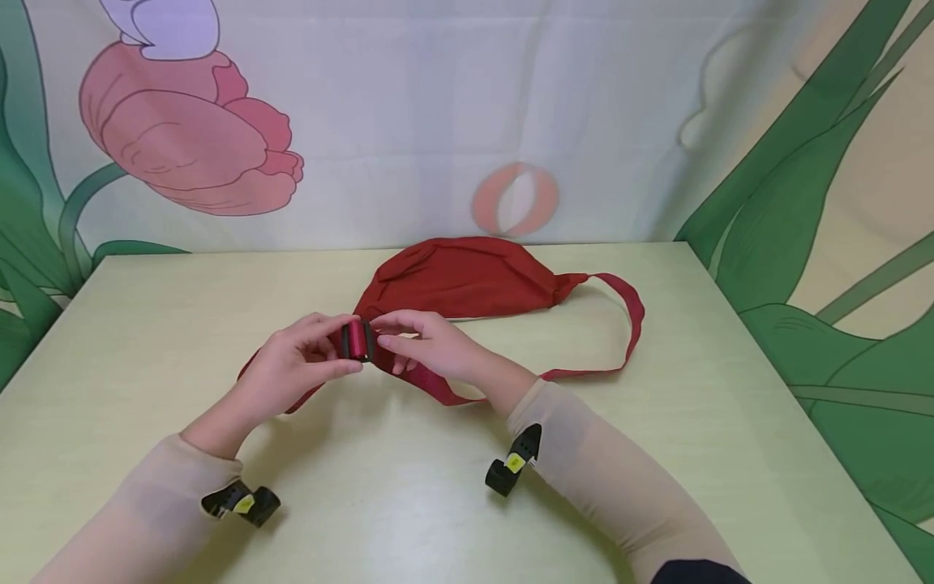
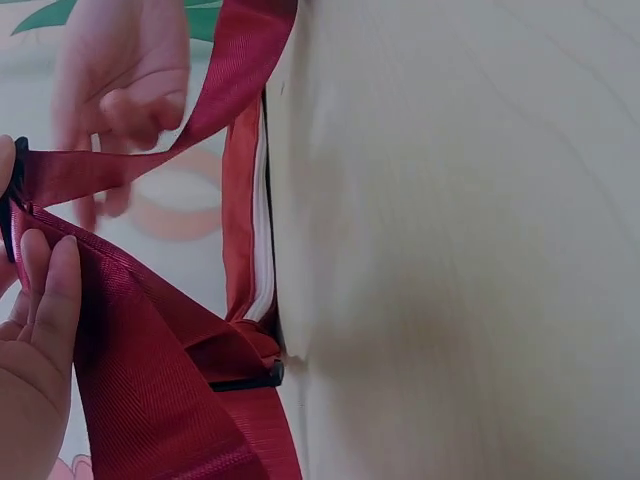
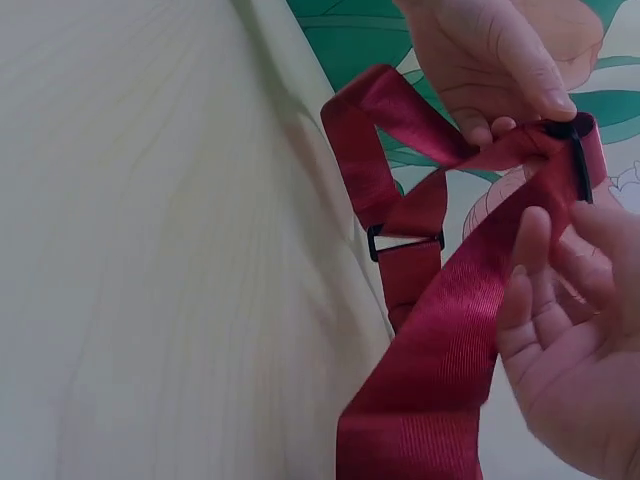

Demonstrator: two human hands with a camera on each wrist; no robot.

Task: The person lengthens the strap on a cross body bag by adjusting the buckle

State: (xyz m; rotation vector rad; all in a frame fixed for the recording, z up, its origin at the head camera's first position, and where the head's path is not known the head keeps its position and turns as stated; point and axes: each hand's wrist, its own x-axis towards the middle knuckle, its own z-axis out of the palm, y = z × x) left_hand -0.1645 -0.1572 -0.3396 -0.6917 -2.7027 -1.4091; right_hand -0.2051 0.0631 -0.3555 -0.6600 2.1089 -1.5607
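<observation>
- Right sleeve [image 1: 613, 478], beige: foremost.
- Left hand [image 1: 295, 353]: thumb and fingers pinching black buckle [image 1: 369, 341], above table [image 1: 409, 503].
- Right hand [image 1: 430, 345]: fingers loose beside buckle.
- Red bag [image 1: 467, 280]: table's far edge.
- Hazard: slackening left pinch could let strap [image 1: 634, 312] twist or slip through buckle.

pale wood-grain table [image 1: 387, 495] | whitish backdrop [image 1: 409, 122] | printed pink flower [image 1: 182, 134] | green leaves [image 1: 777, 203]
</observation>
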